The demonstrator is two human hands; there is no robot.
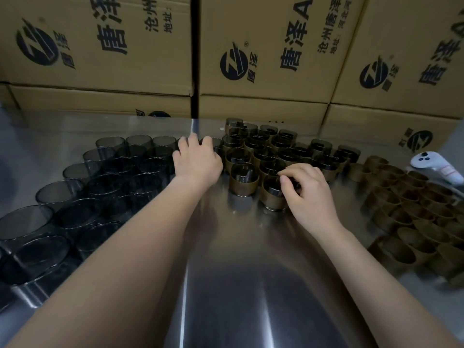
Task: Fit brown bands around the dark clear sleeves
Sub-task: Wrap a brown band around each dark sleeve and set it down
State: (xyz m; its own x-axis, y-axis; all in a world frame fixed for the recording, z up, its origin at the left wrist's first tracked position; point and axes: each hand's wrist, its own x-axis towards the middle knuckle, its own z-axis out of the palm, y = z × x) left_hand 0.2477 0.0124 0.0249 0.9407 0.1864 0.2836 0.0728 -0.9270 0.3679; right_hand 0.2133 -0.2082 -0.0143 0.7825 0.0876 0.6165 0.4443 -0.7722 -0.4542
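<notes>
Right hand [306,194] pinches the rim of a dark clear plastic sleeve [270,190] wearing its brown band, likely parking it at the front of the finished banded cluster [276,151]. Left hand [197,163], fingers spread and bent, sits over the bare smoky sleeves [120,167], probably for the next; grip unclear. Loose brown bands [411,209] wait rightward on the steel table [238,285].
</notes>
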